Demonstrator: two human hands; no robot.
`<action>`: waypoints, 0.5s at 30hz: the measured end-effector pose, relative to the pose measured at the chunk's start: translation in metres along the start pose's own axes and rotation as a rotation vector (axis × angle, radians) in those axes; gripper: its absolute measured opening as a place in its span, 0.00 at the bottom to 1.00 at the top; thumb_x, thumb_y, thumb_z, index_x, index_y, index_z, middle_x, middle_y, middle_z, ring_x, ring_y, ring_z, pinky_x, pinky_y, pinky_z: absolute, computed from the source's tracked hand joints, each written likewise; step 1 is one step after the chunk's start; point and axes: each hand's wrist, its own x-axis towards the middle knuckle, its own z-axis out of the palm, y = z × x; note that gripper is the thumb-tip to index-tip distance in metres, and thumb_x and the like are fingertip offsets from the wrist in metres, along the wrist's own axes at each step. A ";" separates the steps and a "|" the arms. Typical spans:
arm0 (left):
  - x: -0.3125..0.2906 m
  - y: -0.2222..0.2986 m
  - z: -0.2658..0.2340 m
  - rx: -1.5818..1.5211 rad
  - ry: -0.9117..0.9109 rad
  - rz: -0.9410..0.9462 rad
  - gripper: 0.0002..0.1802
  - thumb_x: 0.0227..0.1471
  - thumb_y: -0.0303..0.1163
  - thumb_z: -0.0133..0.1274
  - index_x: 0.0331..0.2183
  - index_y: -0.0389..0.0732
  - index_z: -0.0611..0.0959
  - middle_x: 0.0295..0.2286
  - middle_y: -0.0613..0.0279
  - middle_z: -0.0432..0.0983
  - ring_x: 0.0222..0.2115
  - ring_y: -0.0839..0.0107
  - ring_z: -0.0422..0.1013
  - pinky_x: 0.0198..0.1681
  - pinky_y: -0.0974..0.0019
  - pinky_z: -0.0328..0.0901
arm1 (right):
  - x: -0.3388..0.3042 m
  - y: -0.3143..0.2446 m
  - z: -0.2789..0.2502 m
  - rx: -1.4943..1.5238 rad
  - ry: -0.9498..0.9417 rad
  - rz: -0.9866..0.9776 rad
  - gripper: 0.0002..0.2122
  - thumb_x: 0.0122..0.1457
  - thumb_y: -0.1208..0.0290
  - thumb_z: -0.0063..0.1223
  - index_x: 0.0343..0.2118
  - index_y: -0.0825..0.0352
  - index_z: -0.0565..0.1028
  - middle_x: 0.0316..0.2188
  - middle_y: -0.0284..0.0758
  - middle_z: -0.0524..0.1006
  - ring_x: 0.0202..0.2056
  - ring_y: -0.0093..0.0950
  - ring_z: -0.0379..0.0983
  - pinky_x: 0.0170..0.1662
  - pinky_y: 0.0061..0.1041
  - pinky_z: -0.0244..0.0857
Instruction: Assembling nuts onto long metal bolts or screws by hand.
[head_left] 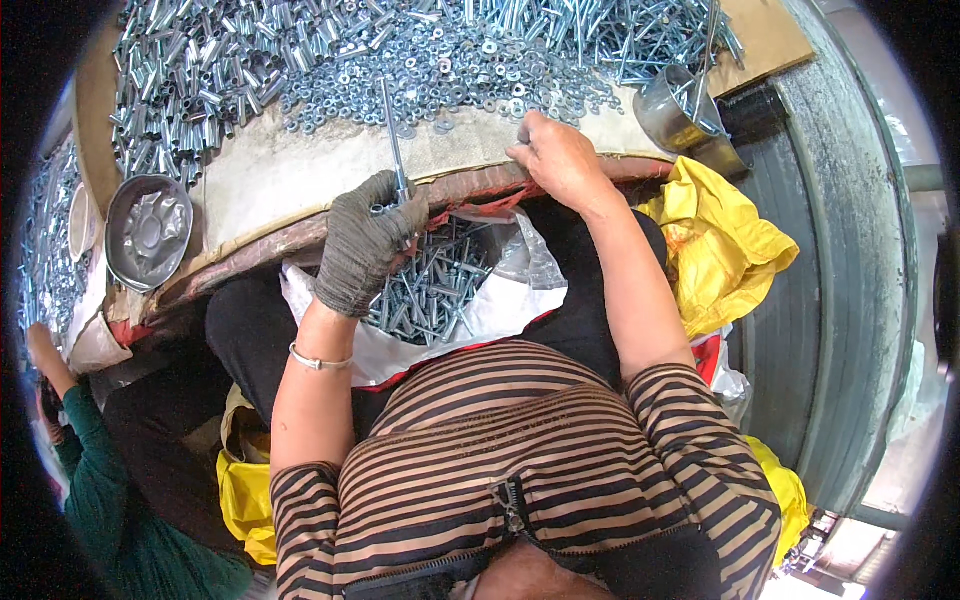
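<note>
My left hand [365,240], in a grey knit glove, is closed round a long thin metal bolt [391,125] that points up and away from me. Small metal pieces show between its fingers, too hidden to name. My bare right hand [556,155] is over the near edge of the cloth-covered table, its fingers curled together; whatever they hold is hidden. Beyond it spread loose nuts and washers [440,75]. Below my left hand, a white bag [520,302] sits open on my lap with many bolts [432,285] inside.
Metal sleeves [200,70] lie heaped at the far left, long bolts [590,30] at the far right. A metal dish [149,232] stands left, a metal cup [678,108] right. A yellow bag [720,245] is beside my right arm. At left, a co-worker's green sleeve [110,480] shows.
</note>
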 end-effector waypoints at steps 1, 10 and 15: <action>0.000 0.003 -0.001 0.043 0.003 -0.036 0.10 0.49 0.35 0.52 0.26 0.37 0.76 0.15 0.66 0.68 0.15 0.82 0.65 0.17 0.74 0.59 | 0.001 -0.004 -0.002 -0.015 -0.039 0.033 0.09 0.53 0.67 0.52 0.30 0.68 0.71 0.27 0.45 0.75 0.32 0.46 0.72 0.35 0.41 0.63; -0.011 0.002 0.000 1.034 0.104 0.145 0.10 0.48 0.38 0.48 0.31 0.45 0.78 0.26 0.52 0.77 0.29 0.53 0.74 0.32 0.52 0.66 | -0.013 -0.024 -0.018 1.091 -0.075 0.133 0.08 0.56 0.68 0.52 0.31 0.68 0.73 0.17 0.32 0.73 0.17 0.23 0.70 0.17 0.20 0.61; -0.011 0.006 0.009 1.061 -0.034 0.146 0.10 0.46 0.37 0.50 0.31 0.45 0.79 0.25 0.54 0.76 0.28 0.54 0.74 0.32 0.53 0.67 | -0.020 -0.027 -0.027 1.222 -0.122 0.083 0.07 0.58 0.70 0.51 0.33 0.68 0.74 0.16 0.27 0.70 0.14 0.14 0.65 0.15 0.11 0.57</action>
